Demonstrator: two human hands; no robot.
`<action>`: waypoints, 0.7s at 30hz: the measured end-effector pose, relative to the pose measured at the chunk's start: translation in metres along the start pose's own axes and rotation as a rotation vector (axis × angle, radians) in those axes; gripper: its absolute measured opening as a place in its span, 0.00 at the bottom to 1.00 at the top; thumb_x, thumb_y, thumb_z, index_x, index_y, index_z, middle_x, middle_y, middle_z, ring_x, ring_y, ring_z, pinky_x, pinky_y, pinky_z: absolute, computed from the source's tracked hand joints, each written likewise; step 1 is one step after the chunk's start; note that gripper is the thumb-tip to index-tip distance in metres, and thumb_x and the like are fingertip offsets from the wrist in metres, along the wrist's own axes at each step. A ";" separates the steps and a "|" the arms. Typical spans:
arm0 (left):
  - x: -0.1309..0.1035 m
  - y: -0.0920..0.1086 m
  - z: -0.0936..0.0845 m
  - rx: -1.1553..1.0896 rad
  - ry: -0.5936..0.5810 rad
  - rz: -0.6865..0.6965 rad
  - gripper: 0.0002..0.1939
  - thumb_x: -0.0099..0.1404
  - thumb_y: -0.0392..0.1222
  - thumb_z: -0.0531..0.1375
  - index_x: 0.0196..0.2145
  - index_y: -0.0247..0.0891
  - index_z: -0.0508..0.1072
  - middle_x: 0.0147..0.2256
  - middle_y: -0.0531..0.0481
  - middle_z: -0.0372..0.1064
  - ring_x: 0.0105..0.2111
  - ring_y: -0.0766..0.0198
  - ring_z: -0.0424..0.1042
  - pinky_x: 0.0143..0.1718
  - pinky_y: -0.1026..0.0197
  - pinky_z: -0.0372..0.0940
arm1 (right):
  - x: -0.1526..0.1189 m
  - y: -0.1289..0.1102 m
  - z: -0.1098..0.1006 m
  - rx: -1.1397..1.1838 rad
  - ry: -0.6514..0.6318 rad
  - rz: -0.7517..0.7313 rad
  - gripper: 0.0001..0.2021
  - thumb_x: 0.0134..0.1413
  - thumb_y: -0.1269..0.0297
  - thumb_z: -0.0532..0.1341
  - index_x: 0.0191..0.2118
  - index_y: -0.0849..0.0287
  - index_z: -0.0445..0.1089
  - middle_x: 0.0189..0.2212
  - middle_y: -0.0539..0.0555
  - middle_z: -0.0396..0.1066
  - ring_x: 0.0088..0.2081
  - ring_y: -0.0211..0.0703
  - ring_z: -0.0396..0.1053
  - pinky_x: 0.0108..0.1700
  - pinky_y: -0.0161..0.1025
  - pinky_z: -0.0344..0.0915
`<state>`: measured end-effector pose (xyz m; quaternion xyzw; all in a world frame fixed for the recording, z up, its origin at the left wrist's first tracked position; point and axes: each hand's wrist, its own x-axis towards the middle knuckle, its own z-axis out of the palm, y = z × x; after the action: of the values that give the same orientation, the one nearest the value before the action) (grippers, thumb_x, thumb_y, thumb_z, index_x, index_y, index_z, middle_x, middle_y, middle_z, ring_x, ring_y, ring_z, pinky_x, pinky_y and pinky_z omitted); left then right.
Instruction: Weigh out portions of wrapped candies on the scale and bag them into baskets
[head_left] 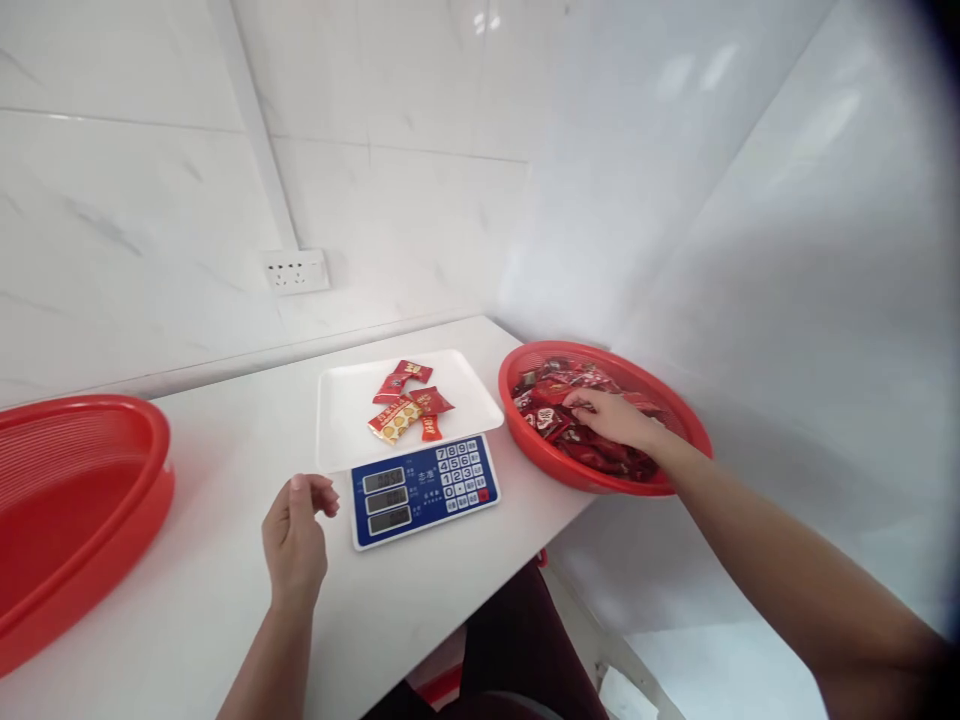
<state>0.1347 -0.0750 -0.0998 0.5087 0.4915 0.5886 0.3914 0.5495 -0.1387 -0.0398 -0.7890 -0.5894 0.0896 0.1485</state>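
My right hand [611,415] reaches into a red plastic basket [592,477] filled with small wrapped snack packets [546,422], mostly red. Its fingers are drawn together at the packets; what is between the fingertips cannot be made out. My left hand [296,535] hovers left of a blue-and-white digital scale [427,525], loosely curled and open, with nothing visible in it. On the scale's white tray [345,405] lie several packets, among them a red and yellow one with round biscuits printed on it [395,420] and a small red one [431,401].
A second red basket [154,450] stands at the left, cut off by the frame edge. The white table [225,430] meets a marbled wall with a power socket [296,271]. Another wall rises beside the filled basket. My legs [517,640] are below the table's front edge.
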 end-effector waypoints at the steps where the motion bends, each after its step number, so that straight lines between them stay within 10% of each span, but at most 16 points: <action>1: 0.000 0.000 0.000 0.012 -0.002 -0.008 0.21 0.65 0.56 0.49 0.26 0.37 0.69 0.22 0.52 0.64 0.22 0.68 0.63 0.24 0.64 0.61 | 0.000 0.003 -0.005 0.002 0.031 0.041 0.12 0.54 0.69 0.51 0.40 0.55 0.69 0.41 0.52 0.74 0.41 0.45 0.71 0.42 0.39 0.65; 12: 0.001 -0.001 0.001 0.093 -0.011 -0.064 0.21 0.63 0.57 0.50 0.27 0.37 0.70 0.23 0.52 0.64 0.23 0.67 0.64 0.25 0.63 0.63 | -0.009 0.004 -0.016 -0.169 -0.231 0.033 0.08 0.51 0.62 0.58 0.32 0.54 0.75 0.31 0.52 0.76 0.34 0.47 0.72 0.35 0.37 0.63; 17: 0.002 -0.004 0.001 0.090 -0.019 -0.049 0.22 0.62 0.58 0.51 0.28 0.36 0.70 0.24 0.51 0.65 0.23 0.66 0.64 0.23 0.63 0.63 | -0.010 -0.012 0.009 -0.208 -0.227 0.033 0.31 0.44 0.62 0.64 0.57 0.53 0.63 0.46 0.59 0.71 0.41 0.54 0.71 0.36 0.40 0.62; 21: 0.003 -0.003 0.001 0.100 -0.010 -0.054 0.21 0.62 0.57 0.51 0.27 0.36 0.70 0.23 0.51 0.65 0.22 0.66 0.65 0.23 0.63 0.63 | -0.004 -0.017 0.022 -0.186 -0.148 0.024 0.13 0.53 0.63 0.59 0.45 0.55 0.72 0.44 0.59 0.72 0.42 0.52 0.70 0.38 0.38 0.60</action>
<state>0.1351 -0.0717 -0.1021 0.5170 0.5319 0.5500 0.3838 0.5254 -0.1354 -0.0550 -0.7977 -0.5949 0.0943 0.0298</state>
